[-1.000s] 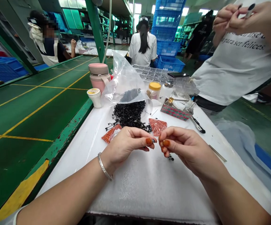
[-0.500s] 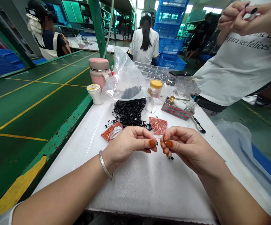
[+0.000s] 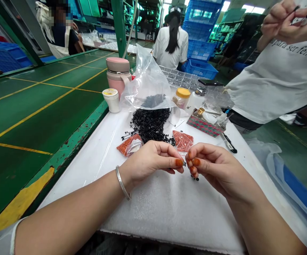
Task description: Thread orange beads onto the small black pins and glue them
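My left hand (image 3: pixel 156 157), with a silver bangle (image 3: pixel 122 182) at the wrist, pinches a small dark piece (image 3: pixel 184 164) between thumb and forefinger. Close to its right, almost touching, my right hand (image 3: pixel 212 163) has thumb and fingers pressed together; what they hold is too small to make out. Small black pieces (image 3: pixel 195 178) show below the right fingers. Beyond the hands lies a heap of thin black stemmed parts (image 3: pixel 152 124), spilling from a clear plastic bag (image 3: pixel 149 81). Two small bags of orange bits, a left one (image 3: pixel 125 146) and a right one (image 3: pixel 182 141), flank the heap's near end.
On the white tabletop (image 3: pixel 169 212) stand a pink mug (image 3: pixel 117 76), a white tub (image 3: pixel 111 101), a yellow-lidded jar (image 3: pixel 182 97) and a patterned box (image 3: pixel 205 124). A cutter (image 3: pixel 230 144) lies at right. A co-worker (image 3: pixel 281 78) stands there, hands raised. A green conveyor (image 3: pixel 44 117) runs left.
The view has shifted slightly, so the table things appear further right and higher. Both hands stay close together in their pinches; a tiny orange-red bit at the right fingertips no longer shows clearly.
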`<action>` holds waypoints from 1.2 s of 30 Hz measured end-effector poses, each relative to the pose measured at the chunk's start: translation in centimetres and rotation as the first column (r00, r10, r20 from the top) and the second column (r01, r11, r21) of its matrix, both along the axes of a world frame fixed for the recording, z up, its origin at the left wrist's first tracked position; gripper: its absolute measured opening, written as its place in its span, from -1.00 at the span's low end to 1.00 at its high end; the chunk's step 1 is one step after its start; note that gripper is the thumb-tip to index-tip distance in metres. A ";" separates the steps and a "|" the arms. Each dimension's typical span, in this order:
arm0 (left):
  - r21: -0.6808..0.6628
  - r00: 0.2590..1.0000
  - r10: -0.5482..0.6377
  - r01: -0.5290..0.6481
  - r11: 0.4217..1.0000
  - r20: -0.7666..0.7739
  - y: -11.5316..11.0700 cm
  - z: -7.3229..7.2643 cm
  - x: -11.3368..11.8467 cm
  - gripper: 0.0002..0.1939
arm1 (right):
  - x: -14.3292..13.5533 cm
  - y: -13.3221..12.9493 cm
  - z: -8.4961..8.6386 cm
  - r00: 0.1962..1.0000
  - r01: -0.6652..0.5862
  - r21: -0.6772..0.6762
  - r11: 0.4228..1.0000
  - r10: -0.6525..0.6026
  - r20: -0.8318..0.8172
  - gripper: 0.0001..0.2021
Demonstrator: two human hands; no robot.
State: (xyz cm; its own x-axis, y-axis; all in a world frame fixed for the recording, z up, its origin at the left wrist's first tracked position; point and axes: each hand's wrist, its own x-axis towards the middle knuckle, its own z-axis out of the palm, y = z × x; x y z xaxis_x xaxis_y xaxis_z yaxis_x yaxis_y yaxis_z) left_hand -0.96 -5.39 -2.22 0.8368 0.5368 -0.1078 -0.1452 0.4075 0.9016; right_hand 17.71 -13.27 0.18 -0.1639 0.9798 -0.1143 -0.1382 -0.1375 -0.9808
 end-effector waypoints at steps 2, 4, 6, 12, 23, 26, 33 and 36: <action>-0.024 1.000 -0.008 0.008 1.000 -0.007 0.0 0.1 0.0 -0.82 | 0.2 0.0 0.0 1.000 -0.014 -0.017 1.000 0.014 -0.011 -0.93; -0.060 1.000 -0.019 0.018 0.998 -0.016 0.1 0.1 0.0 -0.79 | 0.4 0.0 0.0 1.000 -0.025 -0.019 1.000 0.025 -0.014 -0.93; -0.095 0.999 -0.032 0.030 0.995 -0.022 0.2 0.2 -0.1 -0.78 | 0.6 -0.1 0.0 0.999 -0.035 -0.007 0.999 0.035 0.000 -0.91; -0.166 0.999 -0.047 0.049 0.985 0.019 0.3 0.0 0.0 -0.78 | 0.3 0.0 -0.2 0.997 -0.035 0.035 0.999 0.033 0.073 -0.95; -0.118 0.997 0.081 -0.078 0.990 0.018 0.5 0.4 -0.6 -0.85 | -0.4 -0.1 0.0 0.968 0.118 0.186 0.975 -0.154 0.196 -0.93; -0.059 0.992 0.126 -0.127 0.990 -0.012 0.4 0.7 -0.6 -0.83 | -0.3 0.0 -0.1 0.964 0.137 0.195 0.971 -0.176 0.201 -0.91; 0.053 0.981 0.186 -0.184 0.982 -0.049 -0.2 0.7 -0.2 -0.83 | -0.5 0.0 -0.2 0.956 0.165 0.210 0.964 -0.209 0.204 -0.91; 0.046 0.979 0.194 -0.192 0.980 -0.064 -0.4 0.7 0.0 -0.80 | -0.6 -0.1 -0.3 0.956 0.150 0.229 0.962 -0.200 0.214 -0.94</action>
State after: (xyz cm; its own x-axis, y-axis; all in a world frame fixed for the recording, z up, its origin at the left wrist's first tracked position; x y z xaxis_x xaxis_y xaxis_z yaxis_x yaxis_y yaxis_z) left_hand -1.00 -5.77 -1.52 0.7084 0.6925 -0.1365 -0.1555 0.3418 0.9268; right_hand 17.07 -13.34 -0.09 0.0189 0.9965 0.0809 0.0937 0.0788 -0.9925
